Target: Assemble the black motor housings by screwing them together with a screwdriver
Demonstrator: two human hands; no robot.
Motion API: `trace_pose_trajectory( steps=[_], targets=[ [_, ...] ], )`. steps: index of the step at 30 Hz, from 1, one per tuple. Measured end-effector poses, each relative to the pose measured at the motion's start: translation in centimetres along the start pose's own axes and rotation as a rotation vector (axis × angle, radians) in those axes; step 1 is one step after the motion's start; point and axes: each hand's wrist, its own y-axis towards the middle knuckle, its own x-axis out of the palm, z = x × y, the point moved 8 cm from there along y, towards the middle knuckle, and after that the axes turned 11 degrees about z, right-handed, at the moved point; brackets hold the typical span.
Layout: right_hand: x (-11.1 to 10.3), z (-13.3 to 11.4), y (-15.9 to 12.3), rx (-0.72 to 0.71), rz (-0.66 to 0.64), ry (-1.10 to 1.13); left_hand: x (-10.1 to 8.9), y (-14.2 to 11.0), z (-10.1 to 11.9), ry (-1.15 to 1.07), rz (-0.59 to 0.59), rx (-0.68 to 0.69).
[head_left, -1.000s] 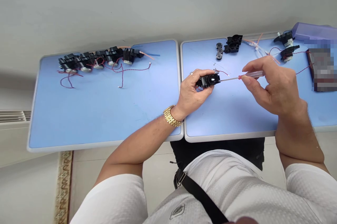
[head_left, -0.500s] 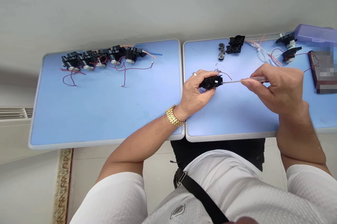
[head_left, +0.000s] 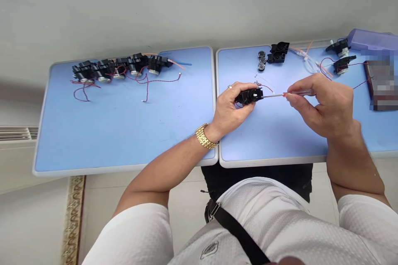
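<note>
Fingers and thumb of my left hand grip a small black motor unit with a white shaft stub, held over the right blue table. My right hand is closed around the clear handle of a screwdriver. Its thin metal shank points left, and the tip meets the right end of the unit. Just behind the unit lie small screws and a red wire. Farther back are round metal-and-black parts in a short column, beside two black housings.
On the left table, several black motor units with red wires stand in a row. Two more black assemblies are at the back right, near a purple case and a dark box. Pale tubing lies at the back.
My right hand has shifted slightly left and its grip on the screwdriver handle has changed, showing the handle's red end. My left hand and the motor unit are nearly still.
</note>
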Motion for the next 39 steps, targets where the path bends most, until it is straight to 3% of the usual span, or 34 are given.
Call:
trace_pose_trajectory(
  steps=[13,17,23,28,34,36,39],
  targets=[
    [-0.3,0.0,0.3,-0.016,0.086,-0.002,0.0,-0.1,0.8,-0.043,0.010,0.064],
    [-1.2,-0.7,0.6,-0.050,0.150,0.091,-0.1,0.1,0.1,-0.072,0.018,-0.004],
    [-3.4,0.9,0.3,0.146,0.397,0.222,0.0,0.1,-1.1,-0.237,-0.009,-0.118],
    [-3.3,1.3,0.2,0.134,0.458,0.237,0.6,-0.2,-1.8,-0.395,-0.055,-0.184],
    [-3.2,1.5,-0.1,0.117,0.465,0.260,0.5,0.0,-1.3,-0.439,-0.060,-0.132],
    [-3.1,1.4,-0.3,0.117,0.441,0.238,0.7,-0.1,-0.7,-0.435,-0.113,-0.135],
    [-2.5,1.3,-0.2,0.120,0.376,0.215,1.6,-0.6,0.6,-0.417,-0.296,-0.117]
  ],
)
